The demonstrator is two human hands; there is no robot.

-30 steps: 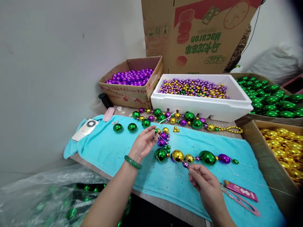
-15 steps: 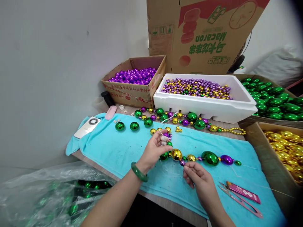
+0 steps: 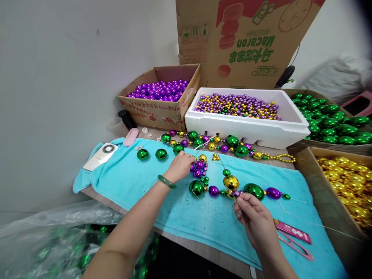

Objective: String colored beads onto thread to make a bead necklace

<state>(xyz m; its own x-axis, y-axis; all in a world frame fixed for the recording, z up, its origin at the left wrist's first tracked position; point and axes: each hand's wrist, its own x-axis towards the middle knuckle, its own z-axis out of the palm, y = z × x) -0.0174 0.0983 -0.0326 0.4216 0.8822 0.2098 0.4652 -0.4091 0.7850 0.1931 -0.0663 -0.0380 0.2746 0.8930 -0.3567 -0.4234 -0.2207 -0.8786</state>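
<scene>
My right hand (image 3: 251, 211) pinches a small purple bead (image 3: 236, 193) at the bottom of a short row. Above that bead sit a large gold bead (image 3: 231, 182) and a green bead (image 3: 226, 172), on a thin dark needle or thread slanting up to the left. My left hand (image 3: 181, 166), with a green bangle (image 3: 167, 181) at the wrist, reaches over the towel. Its fingers are curled down at the gold beads (image 3: 202, 158), and its fingertips are partly hidden. Beside it lie purple beads (image 3: 199, 165) and a large green bead (image 3: 196, 188).
A beaded string (image 3: 241, 150) lies behind. Farther back stand a carton of purple beads (image 3: 151, 110) and a white foam box (image 3: 247, 130). A gold-bead carton (image 3: 328, 193) is at right. Pink snips (image 3: 296, 246) and a phone-like white device (image 3: 100, 157) rest on the turquoise towel (image 3: 186, 228).
My left hand has left the bead row and moved up-left to the gold beads. The row in my right hand now stands more upright. The view has shifted slightly.
</scene>
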